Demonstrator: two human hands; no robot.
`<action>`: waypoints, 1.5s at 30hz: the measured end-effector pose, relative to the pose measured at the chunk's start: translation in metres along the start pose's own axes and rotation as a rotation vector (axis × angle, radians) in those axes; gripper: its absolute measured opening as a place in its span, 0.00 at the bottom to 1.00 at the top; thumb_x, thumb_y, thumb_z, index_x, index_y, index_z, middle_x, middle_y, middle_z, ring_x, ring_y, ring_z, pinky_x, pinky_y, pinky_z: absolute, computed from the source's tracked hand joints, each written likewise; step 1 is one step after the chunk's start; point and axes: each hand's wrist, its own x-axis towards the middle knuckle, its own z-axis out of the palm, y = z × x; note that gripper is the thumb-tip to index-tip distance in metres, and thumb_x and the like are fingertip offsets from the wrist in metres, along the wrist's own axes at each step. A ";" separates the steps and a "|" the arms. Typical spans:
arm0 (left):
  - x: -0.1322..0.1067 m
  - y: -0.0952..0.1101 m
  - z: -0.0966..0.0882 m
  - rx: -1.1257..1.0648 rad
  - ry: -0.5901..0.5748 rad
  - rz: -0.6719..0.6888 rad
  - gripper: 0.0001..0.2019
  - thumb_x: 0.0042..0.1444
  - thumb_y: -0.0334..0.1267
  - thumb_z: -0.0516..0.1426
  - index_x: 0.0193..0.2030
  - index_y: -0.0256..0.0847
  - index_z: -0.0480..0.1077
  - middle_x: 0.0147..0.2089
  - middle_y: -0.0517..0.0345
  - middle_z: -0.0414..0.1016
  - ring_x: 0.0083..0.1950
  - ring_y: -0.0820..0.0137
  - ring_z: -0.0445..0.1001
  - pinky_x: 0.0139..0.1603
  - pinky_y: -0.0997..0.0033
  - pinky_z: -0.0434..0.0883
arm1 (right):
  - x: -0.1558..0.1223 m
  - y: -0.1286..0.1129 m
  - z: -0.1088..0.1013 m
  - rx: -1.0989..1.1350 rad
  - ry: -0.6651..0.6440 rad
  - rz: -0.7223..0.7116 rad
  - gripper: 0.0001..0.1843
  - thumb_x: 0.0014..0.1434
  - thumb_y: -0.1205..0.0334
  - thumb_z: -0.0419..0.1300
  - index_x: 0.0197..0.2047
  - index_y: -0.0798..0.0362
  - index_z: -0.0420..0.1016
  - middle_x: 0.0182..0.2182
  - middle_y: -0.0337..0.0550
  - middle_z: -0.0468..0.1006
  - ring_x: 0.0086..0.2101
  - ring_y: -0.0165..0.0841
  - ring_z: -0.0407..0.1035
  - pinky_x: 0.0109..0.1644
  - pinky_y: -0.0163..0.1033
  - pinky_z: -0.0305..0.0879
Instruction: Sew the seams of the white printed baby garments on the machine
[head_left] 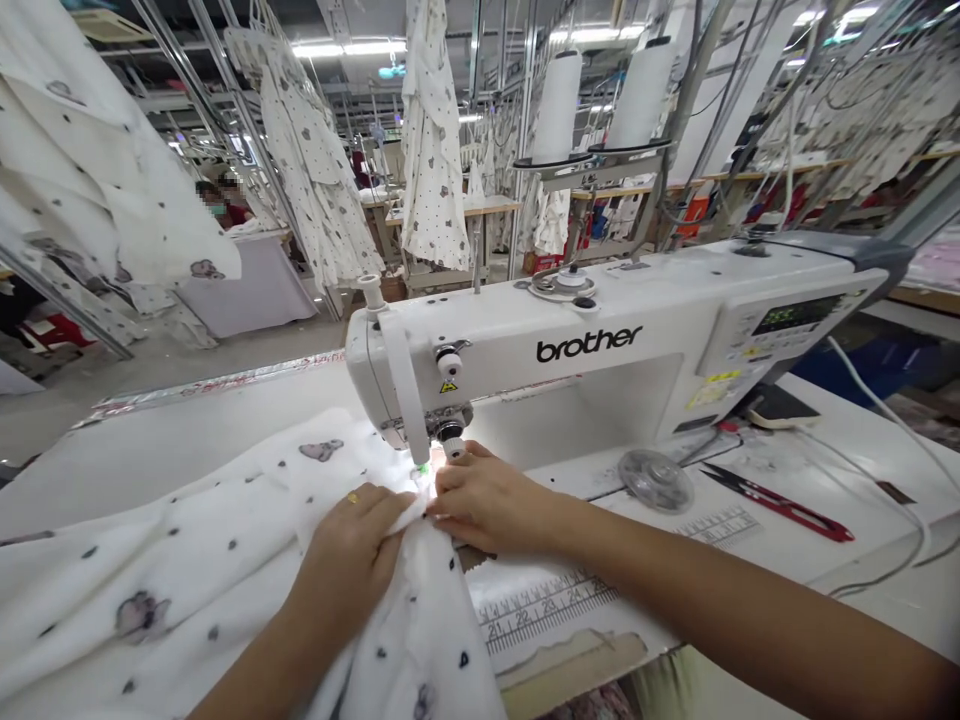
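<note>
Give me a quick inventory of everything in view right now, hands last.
sewing machine: 1, white with black "brother" lettering, on the table ahead of the hands
sewing table: 1, white, under the machine
fabric: 1 piece, white with grey spots, on the table, running up to the needle
thread cones: 2, white, on a stand behind the machine
thread snips: 1 pair, red and black, on the table at right
ruler scale: 1, white with black marks, on the table's near edge
hanging garments: several, white with dark spots, behind the machine
co-worker: 1, red top, far left
left hand: gold ring, holding the fabric
right hand: bare, holding the fabric beside the needle
</note>
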 end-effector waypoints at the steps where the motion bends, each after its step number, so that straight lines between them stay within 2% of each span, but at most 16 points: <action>1: -0.001 0.000 0.000 0.047 -0.020 0.060 0.18 0.54 0.23 0.48 0.45 0.41 0.74 0.35 0.56 0.75 0.37 0.66 0.73 0.37 0.67 0.71 | -0.003 0.000 0.000 -0.033 -0.004 -0.024 0.10 0.68 0.62 0.55 0.39 0.53 0.76 0.33 0.40 0.74 0.38 0.33 0.63 0.53 0.42 0.52; 4: -0.002 0.002 0.001 0.126 -0.085 0.145 0.20 0.52 0.22 0.48 0.45 0.41 0.73 0.32 0.57 0.71 0.35 0.66 0.70 0.35 0.67 0.70 | -0.008 0.001 0.000 -0.106 -0.020 -0.058 0.13 0.68 0.63 0.53 0.32 0.54 0.73 0.31 0.39 0.72 0.37 0.33 0.62 0.52 0.40 0.53; 7: 0.000 0.004 0.003 0.115 -0.132 0.154 0.19 0.52 0.21 0.48 0.44 0.41 0.73 0.33 0.56 0.70 0.35 0.66 0.69 0.35 0.67 0.70 | -0.011 0.004 -0.001 -0.153 -0.013 -0.087 0.10 0.67 0.63 0.54 0.35 0.54 0.73 0.32 0.39 0.72 0.38 0.33 0.61 0.53 0.41 0.53; 10: 0.001 0.003 0.004 0.077 -0.165 0.192 0.18 0.54 0.21 0.48 0.45 0.41 0.72 0.42 0.51 0.72 0.44 0.63 0.70 0.43 0.63 0.71 | -0.011 0.008 -0.003 -0.150 -0.010 -0.113 0.07 0.66 0.63 0.56 0.40 0.53 0.75 0.31 0.38 0.73 0.38 0.34 0.61 0.54 0.41 0.53; 13: 0.000 0.000 0.004 0.068 -0.193 0.218 0.21 0.54 0.21 0.48 0.49 0.42 0.71 0.50 0.52 0.73 0.51 0.62 0.70 0.52 0.59 0.70 | -0.012 0.011 -0.007 -0.125 -0.029 -0.146 0.07 0.65 0.62 0.58 0.36 0.52 0.76 0.29 0.37 0.73 0.38 0.34 0.62 0.54 0.41 0.52; 16: -0.001 -0.002 0.003 0.065 -0.194 0.175 0.21 0.55 0.22 0.48 0.52 0.43 0.71 0.49 0.53 0.75 0.50 0.63 0.71 0.51 0.61 0.71 | -0.012 0.012 -0.011 -0.105 -0.045 -0.169 0.08 0.65 0.61 0.58 0.34 0.52 0.76 0.29 0.38 0.73 0.38 0.34 0.62 0.54 0.41 0.53; 19: 0.000 -0.002 0.002 0.092 -0.203 0.177 0.19 0.58 0.25 0.47 0.49 0.42 0.72 0.48 0.53 0.76 0.49 0.63 0.72 0.51 0.60 0.72 | -0.012 0.013 -0.012 -0.082 -0.057 -0.169 0.08 0.65 0.61 0.59 0.35 0.52 0.77 0.29 0.38 0.74 0.38 0.33 0.62 0.54 0.40 0.53; 23: 0.002 0.003 0.002 0.172 -0.213 0.253 0.18 0.57 0.24 0.47 0.47 0.40 0.72 0.47 0.52 0.76 0.50 0.61 0.72 0.54 0.56 0.71 | -0.012 0.014 -0.009 -0.076 -0.022 -0.102 0.09 0.65 0.61 0.58 0.36 0.53 0.77 0.30 0.39 0.74 0.38 0.34 0.63 0.55 0.42 0.53; 25: 0.002 0.005 0.003 0.197 -0.206 0.277 0.18 0.55 0.22 0.47 0.46 0.39 0.72 0.45 0.51 0.76 0.49 0.61 0.72 0.51 0.57 0.73 | -0.012 0.014 -0.007 -0.075 0.014 -0.064 0.08 0.66 0.60 0.58 0.42 0.53 0.77 0.33 0.40 0.76 0.39 0.35 0.63 0.55 0.42 0.53; 28: 0.005 0.004 0.005 0.230 -0.194 0.294 0.18 0.54 0.20 0.47 0.46 0.38 0.72 0.43 0.51 0.76 0.48 0.61 0.73 0.48 0.60 0.74 | -0.012 0.012 -0.006 -0.072 0.017 -0.073 0.12 0.66 0.59 0.58 0.51 0.52 0.74 0.37 0.40 0.75 0.41 0.35 0.63 0.57 0.43 0.51; 33: 0.016 -0.009 0.008 0.277 -0.172 0.303 0.18 0.54 0.20 0.47 0.46 0.37 0.72 0.44 0.51 0.77 0.47 0.61 0.74 0.48 0.59 0.75 | -0.010 0.010 -0.003 -0.131 0.001 0.020 0.09 0.67 0.58 0.56 0.42 0.52 0.76 0.37 0.42 0.73 0.41 0.36 0.60 0.59 0.45 0.50; 38: 0.022 -0.019 0.008 0.280 -0.189 0.301 0.20 0.52 0.19 0.47 0.46 0.39 0.71 0.44 0.52 0.77 0.49 0.62 0.74 0.47 0.61 0.76 | -0.010 0.013 -0.001 -0.142 0.024 0.047 0.12 0.66 0.55 0.58 0.50 0.50 0.73 0.43 0.44 0.72 0.45 0.38 0.59 0.62 0.48 0.47; 45: 0.026 -0.028 0.012 0.343 -0.240 0.230 0.19 0.49 0.20 0.49 0.43 0.41 0.72 0.45 0.50 0.78 0.52 0.58 0.75 0.47 0.59 0.76 | -0.010 0.015 0.000 -0.137 0.031 0.106 0.17 0.66 0.50 0.58 0.52 0.52 0.73 0.44 0.45 0.71 0.48 0.40 0.58 0.62 0.48 0.49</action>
